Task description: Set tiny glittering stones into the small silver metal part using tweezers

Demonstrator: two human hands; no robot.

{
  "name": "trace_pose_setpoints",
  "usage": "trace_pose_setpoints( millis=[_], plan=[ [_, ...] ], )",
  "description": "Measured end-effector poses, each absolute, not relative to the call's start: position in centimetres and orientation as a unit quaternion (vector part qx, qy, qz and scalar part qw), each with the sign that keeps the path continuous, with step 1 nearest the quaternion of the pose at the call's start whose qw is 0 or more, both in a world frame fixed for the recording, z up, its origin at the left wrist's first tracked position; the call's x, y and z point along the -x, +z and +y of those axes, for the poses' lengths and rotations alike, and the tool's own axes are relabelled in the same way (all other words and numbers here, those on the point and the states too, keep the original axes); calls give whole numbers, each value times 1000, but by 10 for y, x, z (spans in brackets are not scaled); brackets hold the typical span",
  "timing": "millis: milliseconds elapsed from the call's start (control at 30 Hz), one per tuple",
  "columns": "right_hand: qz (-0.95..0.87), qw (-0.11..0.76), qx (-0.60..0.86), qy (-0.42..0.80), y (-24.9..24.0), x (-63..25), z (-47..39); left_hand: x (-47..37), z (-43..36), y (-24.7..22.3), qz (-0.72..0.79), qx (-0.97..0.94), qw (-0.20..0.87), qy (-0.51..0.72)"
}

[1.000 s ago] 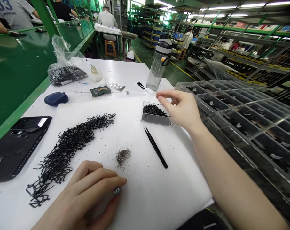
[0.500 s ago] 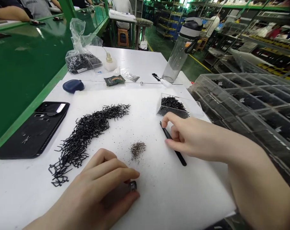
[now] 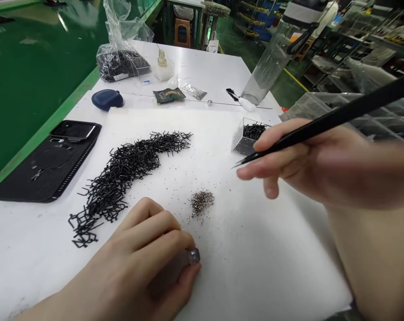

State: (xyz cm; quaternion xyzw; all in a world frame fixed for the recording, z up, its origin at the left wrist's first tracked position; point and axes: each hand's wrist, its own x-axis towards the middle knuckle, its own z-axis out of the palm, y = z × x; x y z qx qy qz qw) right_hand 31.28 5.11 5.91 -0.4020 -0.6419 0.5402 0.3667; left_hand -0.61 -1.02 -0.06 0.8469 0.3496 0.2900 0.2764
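Observation:
Low over the white work surface [image 3: 255, 267], my left hand [image 3: 135, 258] pinches a small clear, shiny piece [image 3: 194, 256] between thumb and fingers. My right hand [image 3: 308, 165] is raised at the right and holds black tweezers [image 3: 342, 111], their fine tip pointing left and down. A small pile of tiny brown and silvery grains [image 3: 202, 203] lies between the hands. A long curved heap of thin black bent pieces [image 3: 121, 174] stretches across the left. Partly hidden behind my right fingers, a clear box [image 3: 243, 140] contains more black pieces.
A phone on a black case [image 3: 48, 160] and a dark blue object [image 3: 107, 99] lie at the left. Further back are a plastic bag [image 3: 118, 62], a small bottle [image 3: 162, 59], packets and a tall clear bottle [image 3: 267, 67]. Clear compartment trays [image 3: 322, 107] stand at the right.
My right hand has picked up the tweezers from the surface and raised them. My left hand keeps its pinch on the small piece. The view has tilted down.

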Motion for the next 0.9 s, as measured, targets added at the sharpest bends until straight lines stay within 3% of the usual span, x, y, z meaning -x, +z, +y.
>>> trace_pose_setpoints(
  millis=[133,367,900],
  plan=[
    [-614,340,349,621,33,-285,51,8,-10,1,351,-857,255,279],
    [-722,288,304,550,28,-286,60,-5,2,8,361,-878,207,237],
    [-661,259,409,573,26,-286,60,9,-6,4,350,-858,276,256]
  ],
)
